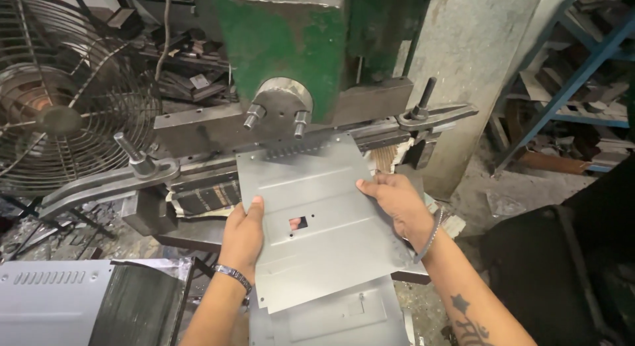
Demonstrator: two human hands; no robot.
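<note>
Far left of frame: a wire-guarded fan [59,101] is seen, well apart from the work. At lower left, a louvred grey panel [49,306] lies beside the press bed.

Left hand [243,237] — grip closed on the left edge of the sheet-metal plate [324,207], thumb on top, fingers beneath and hidden.

The plate is held at centre frame, tilted, its long axis running from lower centre up toward the green press [291,42]. Its far edge, with a row of small slots, sits just under the press head and between the two clamp bars. A small rectangular cut-out is seen near mid-plate. More plates [331,319] are stacked below it.

Right hand [395,202] — grip closed on the right edge, nearer the press than the left hand; the plate thus lies between both grips, extending away from them.
</note>
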